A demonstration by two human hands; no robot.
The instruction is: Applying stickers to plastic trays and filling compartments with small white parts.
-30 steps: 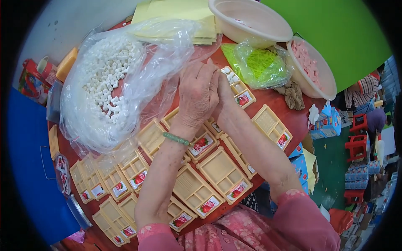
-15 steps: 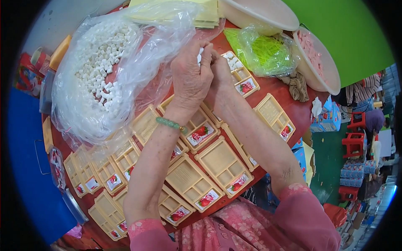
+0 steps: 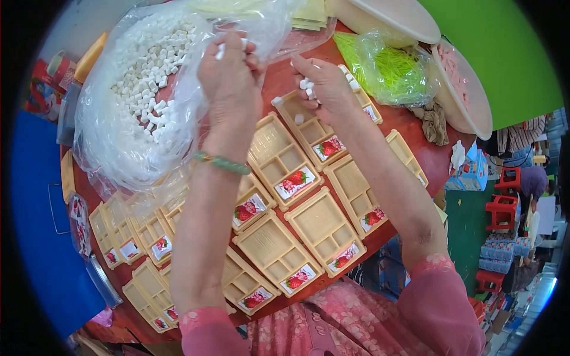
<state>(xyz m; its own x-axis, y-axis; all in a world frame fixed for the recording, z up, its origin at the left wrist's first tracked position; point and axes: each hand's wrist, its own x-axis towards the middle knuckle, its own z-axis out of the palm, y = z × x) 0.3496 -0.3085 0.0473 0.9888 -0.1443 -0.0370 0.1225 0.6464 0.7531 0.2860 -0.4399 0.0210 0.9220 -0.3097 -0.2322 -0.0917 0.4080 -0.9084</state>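
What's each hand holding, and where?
Left hand: small white cube-like pieces among curled fingers. Right hand: similar pieces against its fingers. Gripped faces can't be told.

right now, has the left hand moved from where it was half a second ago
Yes: the left hand has moved left, toward the large clear plastic bag.

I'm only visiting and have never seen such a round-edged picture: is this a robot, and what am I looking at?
There's no robot, just a person's bare hands, seen from above by a wide camera worn on the head; its lens bends straight edges. The left hand and right hand each hold small white cubes. The red table bears tan divided trays with strawberry pictures, a clear bag of more cubes, bright green strips and two pale bowls.
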